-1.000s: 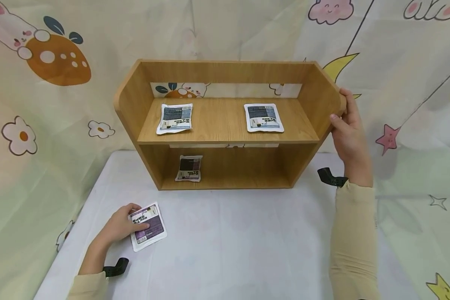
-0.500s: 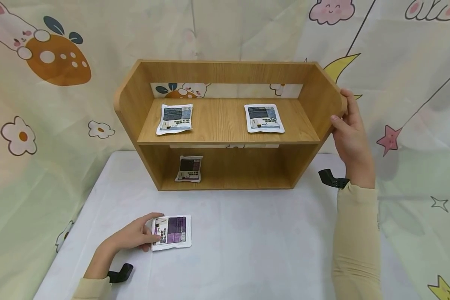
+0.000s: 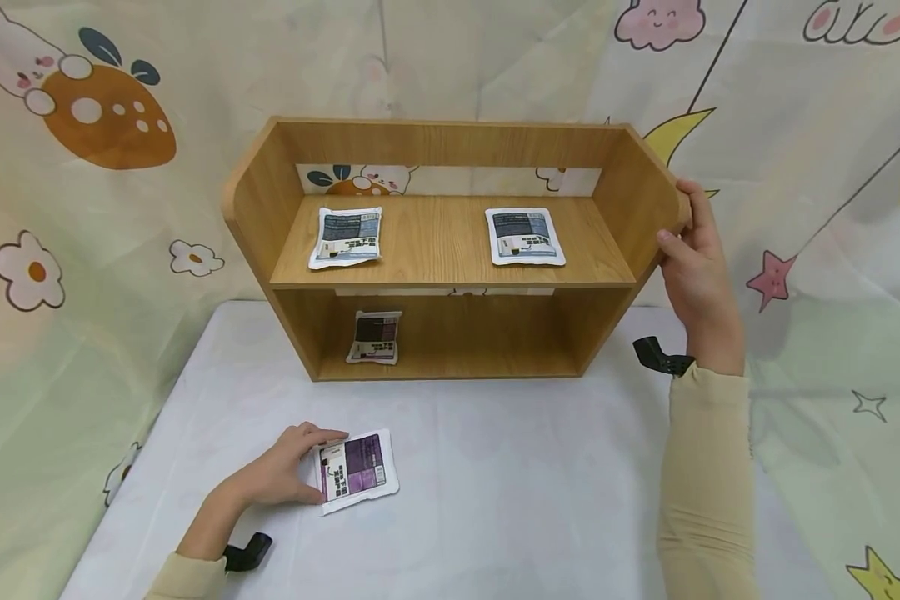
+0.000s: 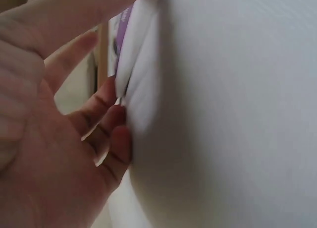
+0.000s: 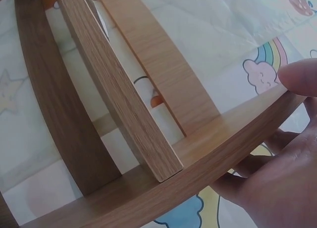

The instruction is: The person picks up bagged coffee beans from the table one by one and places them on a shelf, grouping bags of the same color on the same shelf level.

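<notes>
A flat white-bordered packet (image 3: pixel 356 472) with a purple printed label is at the table's front left, below the shelf. My left hand (image 3: pixel 283 468) holds it at its left end, index finger along the far edge and thumb at the near left corner. In the left wrist view the curled fingers of the left hand (image 4: pixel 74 114) meet the packet's edge (image 4: pixel 124 44), close over the white cloth. My right hand (image 3: pixel 701 283) grips the right side panel of the wooden shelf (image 3: pixel 450 142), thumb in front. The right wrist view shows the right hand (image 5: pixel 277 173) at that panel's edge.
Two blue-labelled packets, a left one (image 3: pixel 346 237) and a right one (image 3: pixel 525 237), lie on the upper tier. A dark-labelled packet (image 3: pixel 375 337) lies at the lower tier's left. The white-covered table (image 3: pixel 495 483) meets a cartoon-printed backdrop (image 3: pixel 450 58) behind the shelf.
The left hand and purple-labelled packet have moved right across the table, and the packet has turned. The thumb has shifted from its face to the corner. The right hand stays on the shelf.
</notes>
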A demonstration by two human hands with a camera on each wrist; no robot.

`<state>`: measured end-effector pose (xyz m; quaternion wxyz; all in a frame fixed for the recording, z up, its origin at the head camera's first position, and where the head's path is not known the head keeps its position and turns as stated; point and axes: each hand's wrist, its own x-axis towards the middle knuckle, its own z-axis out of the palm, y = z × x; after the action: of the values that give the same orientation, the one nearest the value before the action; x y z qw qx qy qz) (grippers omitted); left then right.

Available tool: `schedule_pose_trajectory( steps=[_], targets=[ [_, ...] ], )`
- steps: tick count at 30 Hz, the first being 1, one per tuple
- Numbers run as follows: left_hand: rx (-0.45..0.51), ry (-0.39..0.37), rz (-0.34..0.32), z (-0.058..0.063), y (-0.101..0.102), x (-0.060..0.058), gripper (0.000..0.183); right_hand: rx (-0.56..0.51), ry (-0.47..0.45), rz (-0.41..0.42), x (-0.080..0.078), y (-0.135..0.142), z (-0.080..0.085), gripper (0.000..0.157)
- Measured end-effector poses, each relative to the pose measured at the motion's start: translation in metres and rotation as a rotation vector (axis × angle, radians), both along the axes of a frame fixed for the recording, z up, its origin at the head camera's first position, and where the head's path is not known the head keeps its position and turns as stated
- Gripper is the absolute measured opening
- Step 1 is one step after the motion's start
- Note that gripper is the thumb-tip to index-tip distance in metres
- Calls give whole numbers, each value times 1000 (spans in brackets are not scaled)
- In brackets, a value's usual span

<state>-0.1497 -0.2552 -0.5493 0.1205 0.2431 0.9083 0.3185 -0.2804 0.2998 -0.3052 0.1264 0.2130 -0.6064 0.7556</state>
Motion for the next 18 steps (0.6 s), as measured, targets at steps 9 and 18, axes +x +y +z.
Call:
schedule_pose_trajectory(
  steps=[9,18],
  targets=[
    [-274,115,100,-2,49,-19,99,-17,2,-11,0,1,-2,55],
    [-322,169,62,3,78,-29,98,-18,2,-12,0,-1,-2,54]
  ],
)
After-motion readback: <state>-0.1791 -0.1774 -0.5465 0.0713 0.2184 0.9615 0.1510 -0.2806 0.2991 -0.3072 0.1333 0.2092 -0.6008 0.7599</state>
